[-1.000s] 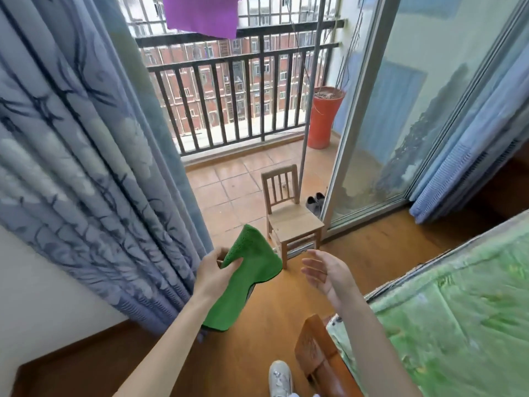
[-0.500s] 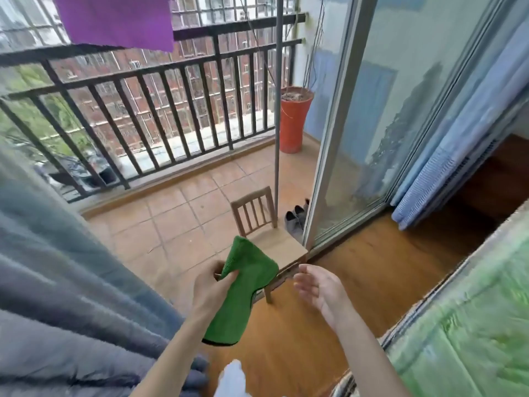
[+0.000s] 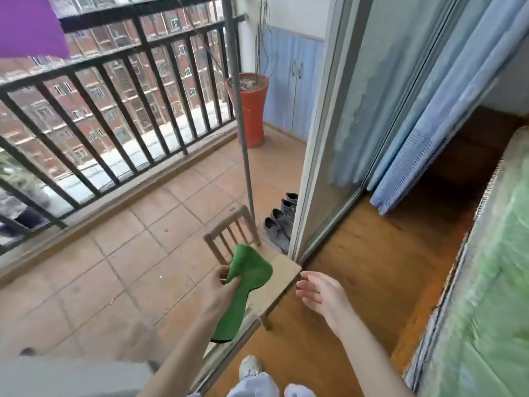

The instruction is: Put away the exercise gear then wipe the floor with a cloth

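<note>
Cloth (image 3: 244,285): green, textured; pinched near its upper end by the left hand, the rest hanging loose below the fingers and draped in front of the chair seat. Carried by one end, probably so it is ready to go to the floor.

Left hand (image 3: 219,293): fingers and thumb curled round a fold of the cloth; forearm reaches in from the lower edge of the view.

Right hand (image 3: 322,295): fingers loose and slightly spread, holding nothing; palm turned toward the cloth, apart from it. Judged free for balance or to take a second hold.

Small wooden chair (image 3: 252,270): just beyond the left fingers, straddling the door threshold; its seat lies between the two hands, slatted back on the far side of the cloth.

Wooden floor (image 3: 372,270): under and beyond the right fingers; judged the surface to be wiped, wiping not yet begun.

Tiled balcony floor (image 3: 128,253): to the outer side of the left fingers.

Shoes (image 3: 279,224): dark pairs beyond the chair, against the sliding door frame.

Metal pole (image 3: 243,116): upright, far past the fingertips, behind the chair back.

Red planter (image 3: 252,110): well beyond the pole, in the balcony corner.

Exercise gear: none in view.
</note>
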A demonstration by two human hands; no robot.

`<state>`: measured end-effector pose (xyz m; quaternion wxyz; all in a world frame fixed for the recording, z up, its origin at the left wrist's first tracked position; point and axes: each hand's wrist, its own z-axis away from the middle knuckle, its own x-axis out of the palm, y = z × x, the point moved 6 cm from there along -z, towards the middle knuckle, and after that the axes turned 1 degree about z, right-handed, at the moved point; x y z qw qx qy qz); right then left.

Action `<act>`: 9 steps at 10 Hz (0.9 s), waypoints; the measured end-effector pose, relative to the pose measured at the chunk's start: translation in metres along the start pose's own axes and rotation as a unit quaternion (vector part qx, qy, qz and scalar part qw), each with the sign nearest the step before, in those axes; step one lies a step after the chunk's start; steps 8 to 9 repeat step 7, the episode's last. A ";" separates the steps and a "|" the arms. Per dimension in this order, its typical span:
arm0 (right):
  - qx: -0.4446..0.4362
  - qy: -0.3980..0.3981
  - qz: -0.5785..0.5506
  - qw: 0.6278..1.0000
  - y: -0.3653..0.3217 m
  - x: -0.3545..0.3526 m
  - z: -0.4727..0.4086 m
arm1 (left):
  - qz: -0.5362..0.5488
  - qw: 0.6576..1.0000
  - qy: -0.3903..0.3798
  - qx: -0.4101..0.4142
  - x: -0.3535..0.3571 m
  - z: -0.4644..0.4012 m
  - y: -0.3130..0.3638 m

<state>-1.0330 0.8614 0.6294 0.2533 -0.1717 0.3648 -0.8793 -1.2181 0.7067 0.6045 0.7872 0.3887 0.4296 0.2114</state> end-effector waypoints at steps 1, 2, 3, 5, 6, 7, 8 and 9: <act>0.016 0.025 -0.013 0.999 -0.007 0.012 -0.026 | 0.004 1.000 -0.002 -0.022 0.001 -0.051 -0.011; 0.033 0.038 -0.014 0.999 -0.014 0.021 -0.048 | -0.009 0.999 0.006 -0.031 0.005 -0.087 -0.013; 0.045 0.046 -0.005 0.998 -0.023 0.029 -0.072 | -0.004 1.000 0.008 -0.027 0.012 -0.117 -0.010; 0.057 0.057 0.025 0.996 -0.033 0.037 -0.125 | -0.014 0.997 0.073 -0.012 0.035 -0.169 -0.009; 0.059 0.065 0.041 0.995 -0.042 0.040 -0.144 | -0.044 0.998 0.009 -0.042 0.067 -0.193 -0.028; 0.064 0.058 0.035 0.996 -0.043 0.044 -0.159 | -0.113 0.986 -0.112 -0.055 0.110 -0.191 -0.061; 0.064 0.058 0.035 0.996 -0.043 0.044 -0.159 | -0.113 0.986 -0.112 -0.055 0.110 -0.191 -0.061; 0.064 0.058 0.035 0.996 -0.043 0.044 -0.159 | -0.113 0.986 -0.112 -0.055 0.110 -0.191 -0.061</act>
